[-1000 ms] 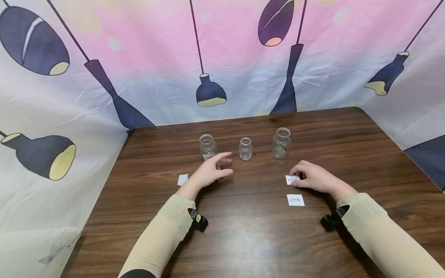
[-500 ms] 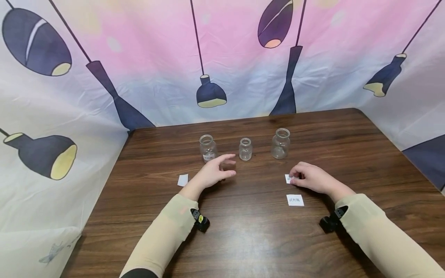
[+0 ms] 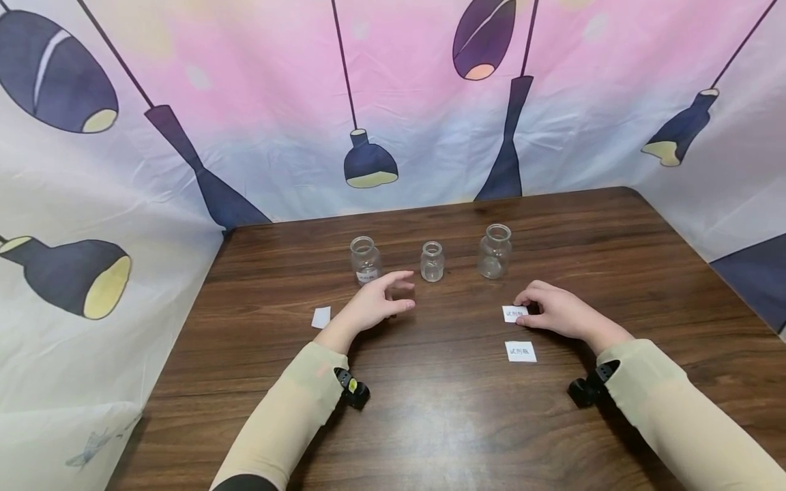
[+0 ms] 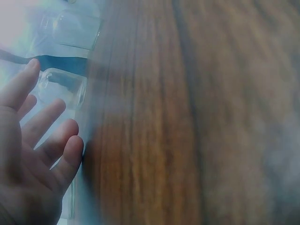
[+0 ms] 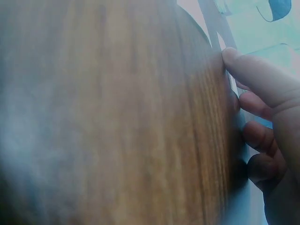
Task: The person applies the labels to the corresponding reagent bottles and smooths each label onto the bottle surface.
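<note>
In the head view, my right hand (image 3: 560,311) pinches the right end of a small white paper label (image 3: 514,314) printed with dark characters, thumb and fingertips at its edges. A second printed label (image 3: 520,352) lies just below it. My left hand (image 3: 374,303), holding nothing, has its fingers spread in front of a glass jar (image 3: 366,258) that carries a white label and is partly hidden by the hand. A smaller glass jar (image 3: 432,262) stands in the middle, and another large glass jar (image 3: 494,252) to the right; neither shows a label.
A blank-looking white paper piece (image 3: 321,317) lies left of my left wrist. Everything rests on a dark wood-grain table (image 3: 417,423). A printed cloth (image 3: 276,102) with lamp pictures hangs behind and along the sides.
My right fingers have shifted slightly right on the label, so more of its print shows than half a second ago. The left hand has moved slightly right since the first frame.
</note>
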Motion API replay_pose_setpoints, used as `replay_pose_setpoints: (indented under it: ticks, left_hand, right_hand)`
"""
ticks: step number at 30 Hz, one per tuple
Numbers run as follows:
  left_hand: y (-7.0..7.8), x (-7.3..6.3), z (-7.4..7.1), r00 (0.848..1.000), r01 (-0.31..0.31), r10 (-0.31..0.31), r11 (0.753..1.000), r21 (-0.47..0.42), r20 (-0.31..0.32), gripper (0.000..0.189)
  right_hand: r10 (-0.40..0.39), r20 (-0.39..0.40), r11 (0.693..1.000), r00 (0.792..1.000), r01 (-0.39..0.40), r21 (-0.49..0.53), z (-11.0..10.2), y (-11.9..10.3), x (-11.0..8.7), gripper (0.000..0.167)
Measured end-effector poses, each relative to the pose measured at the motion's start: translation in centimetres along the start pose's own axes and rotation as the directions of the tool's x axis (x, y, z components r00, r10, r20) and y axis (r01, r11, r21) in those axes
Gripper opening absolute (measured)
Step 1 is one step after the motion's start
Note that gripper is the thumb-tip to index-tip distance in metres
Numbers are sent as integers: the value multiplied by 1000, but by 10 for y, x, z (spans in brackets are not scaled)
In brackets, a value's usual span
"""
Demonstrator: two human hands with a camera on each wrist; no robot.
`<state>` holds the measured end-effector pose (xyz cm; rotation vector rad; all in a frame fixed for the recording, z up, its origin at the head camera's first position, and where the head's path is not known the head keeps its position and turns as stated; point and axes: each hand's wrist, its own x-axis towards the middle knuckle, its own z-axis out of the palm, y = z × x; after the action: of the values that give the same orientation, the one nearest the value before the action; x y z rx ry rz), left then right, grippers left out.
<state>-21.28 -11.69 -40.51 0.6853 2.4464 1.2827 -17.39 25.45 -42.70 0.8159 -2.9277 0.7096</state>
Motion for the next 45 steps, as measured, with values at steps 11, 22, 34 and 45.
replay_pose_setpoints:
  ticks: [11,22,34,45]
  left_hand:
    - [4,3,1,1000,-5,5,1000,17,-14,58]
    - [6,7,9,1000,-27,27,1000,3,-2,56]
    - [17,15,19,998,-53,54,998,-28,18,53]
    - [25,21,23,996,-87,86,995,42,22,39]
  right_hand:
    - [-38,-32,997,999,36,-70,2,-8,6,10]
    - [-2,-140,999,990,8,44,3,-28,24,7]
    - [-17,-147,994,989,33,109,10,-56,51,8]
    - [5,-160,994,987,13,112,12,-72,66,10]
